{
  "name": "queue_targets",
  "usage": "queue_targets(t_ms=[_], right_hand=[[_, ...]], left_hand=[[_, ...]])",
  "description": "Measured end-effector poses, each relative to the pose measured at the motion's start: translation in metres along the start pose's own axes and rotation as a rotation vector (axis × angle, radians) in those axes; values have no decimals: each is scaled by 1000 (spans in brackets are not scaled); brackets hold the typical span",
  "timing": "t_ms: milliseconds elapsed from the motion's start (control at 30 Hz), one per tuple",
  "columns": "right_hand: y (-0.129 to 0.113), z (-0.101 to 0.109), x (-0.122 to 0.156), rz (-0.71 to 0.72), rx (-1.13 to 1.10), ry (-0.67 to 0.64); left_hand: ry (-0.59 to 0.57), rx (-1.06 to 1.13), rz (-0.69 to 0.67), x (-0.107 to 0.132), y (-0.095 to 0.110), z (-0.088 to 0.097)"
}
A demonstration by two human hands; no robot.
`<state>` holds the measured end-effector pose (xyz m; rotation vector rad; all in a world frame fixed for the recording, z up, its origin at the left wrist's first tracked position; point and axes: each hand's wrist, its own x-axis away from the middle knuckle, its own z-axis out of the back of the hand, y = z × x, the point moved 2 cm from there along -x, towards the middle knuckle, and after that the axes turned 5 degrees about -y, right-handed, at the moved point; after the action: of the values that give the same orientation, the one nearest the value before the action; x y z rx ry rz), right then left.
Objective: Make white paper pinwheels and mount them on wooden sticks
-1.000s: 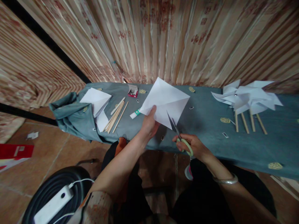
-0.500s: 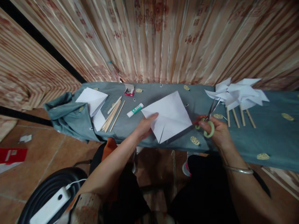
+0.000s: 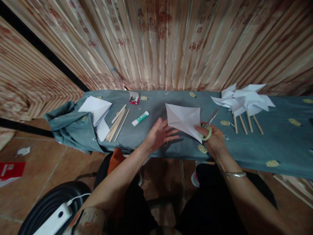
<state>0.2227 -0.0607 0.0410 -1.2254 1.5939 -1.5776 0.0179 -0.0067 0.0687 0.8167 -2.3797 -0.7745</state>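
A creased white paper square (image 3: 184, 120) is lifted just above the teal tablecloth (image 3: 256, 147). My right hand (image 3: 213, 141) is closed round the green-handled scissors (image 3: 209, 126), blades pointing up and right, and its fingertips also pinch the paper's right corner. My left hand (image 3: 159, 133) hovers with fingers spread at the paper's left edge, holding nothing.
Several white paper pinwheels on sticks (image 3: 243, 101) lie at the right. A glue stick (image 3: 140, 118), wooden sticks (image 3: 118, 124), a stack of white sheets (image 3: 96, 108) and a small red box of pins (image 3: 134, 98) lie to the left. A striped curtain hangs behind.
The scissors stopped cutting and swung right, then came back to the paper. The paper came down over the table and turned. My left hand let go of it and opened.
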Motion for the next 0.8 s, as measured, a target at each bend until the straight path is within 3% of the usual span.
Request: queue_targets(t_ms=[233,467,567,800], right_hand=[[-1,-19,1,123,52,32],[-3,-33,2,148,138,-20],[-3,-33,8,103,198,-110],[4,-33,37,-72,298,-469]], left_hand=[[26,-106,-214,-9,-25,-23],[364,-87,-351,-27,-25,-13],[414,-115,-402,-31,-13,-6],[501,-154,-518,-35,16,1]])
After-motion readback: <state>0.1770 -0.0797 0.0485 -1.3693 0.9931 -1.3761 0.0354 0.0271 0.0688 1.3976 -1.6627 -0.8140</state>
